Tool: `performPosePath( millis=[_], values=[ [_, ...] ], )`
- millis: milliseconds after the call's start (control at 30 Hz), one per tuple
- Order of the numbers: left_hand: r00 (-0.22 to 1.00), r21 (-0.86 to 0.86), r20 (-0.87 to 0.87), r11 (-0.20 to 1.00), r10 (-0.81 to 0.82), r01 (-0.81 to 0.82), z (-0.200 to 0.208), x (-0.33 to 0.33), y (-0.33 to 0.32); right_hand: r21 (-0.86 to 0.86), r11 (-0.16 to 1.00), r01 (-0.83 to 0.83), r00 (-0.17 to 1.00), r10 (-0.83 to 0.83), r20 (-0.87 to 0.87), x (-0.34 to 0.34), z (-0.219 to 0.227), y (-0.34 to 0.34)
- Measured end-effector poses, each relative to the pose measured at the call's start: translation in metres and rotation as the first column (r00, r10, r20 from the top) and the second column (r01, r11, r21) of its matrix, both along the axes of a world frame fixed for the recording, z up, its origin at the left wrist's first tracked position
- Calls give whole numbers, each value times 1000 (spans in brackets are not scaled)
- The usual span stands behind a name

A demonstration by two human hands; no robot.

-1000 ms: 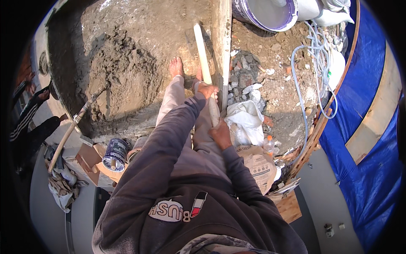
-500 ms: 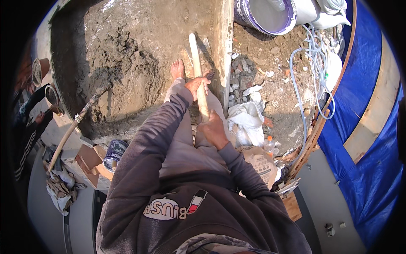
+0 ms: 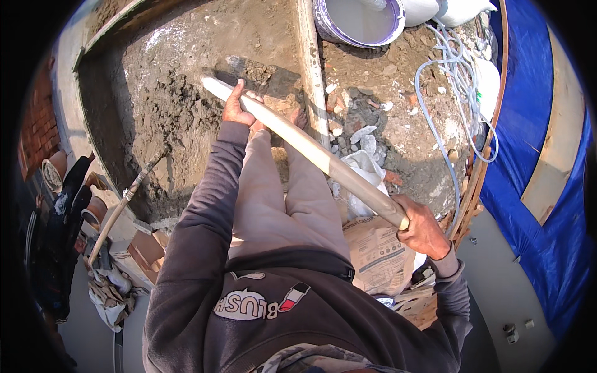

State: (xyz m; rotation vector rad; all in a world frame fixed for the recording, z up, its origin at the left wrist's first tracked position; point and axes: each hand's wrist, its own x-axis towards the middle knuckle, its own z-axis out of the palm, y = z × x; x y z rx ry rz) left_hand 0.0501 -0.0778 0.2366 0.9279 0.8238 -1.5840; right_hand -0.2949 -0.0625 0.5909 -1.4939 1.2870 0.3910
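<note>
Wet grey mortar (image 3: 186,105) fills the bed; both hands' fingers seemingly wrap the wooden handle (image 3: 311,152).

I see a long pale wooden handle (image 3: 311,152), held slantwise above the wet mortar bed (image 3: 168,93), far end uppermost.

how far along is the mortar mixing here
Done: a dark, wet-looking mound of mortar already lies heaped in the walled mixing bed. In hand: the left hand and right hand both grip a long wooden handle held across the legs. Left: paler, drier-looking material still lies beside the mound, so the mix does not look even yet. A second tool rests at the bed's edge.
</note>
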Motion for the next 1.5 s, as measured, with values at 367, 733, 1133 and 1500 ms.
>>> performPosePath(
  millis=[367, 733, 1133, 1500],
  values=[
    [908, -269, -270, 931, -320, 248, 220, -228, 61, -334, 936, -106, 751, -145, -645, -273, 52, 202],
    [941, 114, 177, 956, -287, 270, -10, -78, 39, -82, 995, 50, 947, -74, -313, -55, -132, 158],
    [830, 157, 105, 833, -548, 530, -41, -184, 125, -105, 966, 235, 941, -254, -225, 19, -267, 156],
    [694, 210, 49, 686, -719, 696, -35, -201, 136, 4, 913, 407, 874, -388, -293, 23, -245, 182]
  ],
)
